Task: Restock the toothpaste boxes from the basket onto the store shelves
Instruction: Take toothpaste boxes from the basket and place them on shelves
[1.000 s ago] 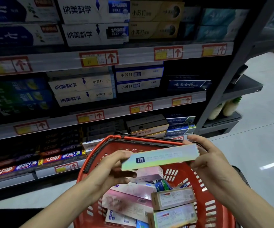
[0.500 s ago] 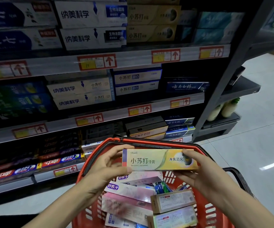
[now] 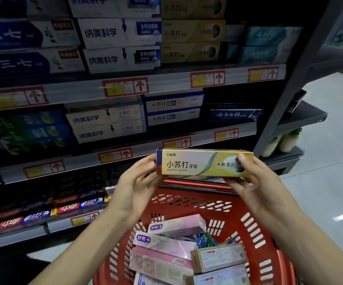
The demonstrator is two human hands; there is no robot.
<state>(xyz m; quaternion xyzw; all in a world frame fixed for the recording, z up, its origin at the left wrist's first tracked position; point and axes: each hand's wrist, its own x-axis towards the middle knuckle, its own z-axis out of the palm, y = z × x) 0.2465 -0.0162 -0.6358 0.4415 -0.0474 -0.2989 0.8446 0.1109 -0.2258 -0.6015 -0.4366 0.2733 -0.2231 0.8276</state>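
A gold toothpaste box point(image 3: 199, 163) is held level above the red basket point(image 3: 254, 227), its printed front facing me. My left hand point(image 3: 137, 182) grips its left end and my right hand point(image 3: 254, 182) grips its right end, thumb across the front. Inside the basket lie several more boxes: pink ones point(image 3: 166, 243) and tan ones point(image 3: 220, 258). Matching gold boxes point(image 3: 191, 42) are stacked on the upper shelf, straight above the held box.
Shelves with red price tags point(image 3: 125, 87) hold rows of white, blue, green and dark toothpaste boxes. A dark gap point(image 3: 228, 97) lies on the middle shelf above a blue box. A grey upright post point(image 3: 285, 95) bounds the shelving; tiled floor point(image 3: 331, 182) lies to the right.
Both hands turned the box so its printed gold front faces me, then lifted it up out of the basket toward the shelves. The view has moved closer to the shelving.
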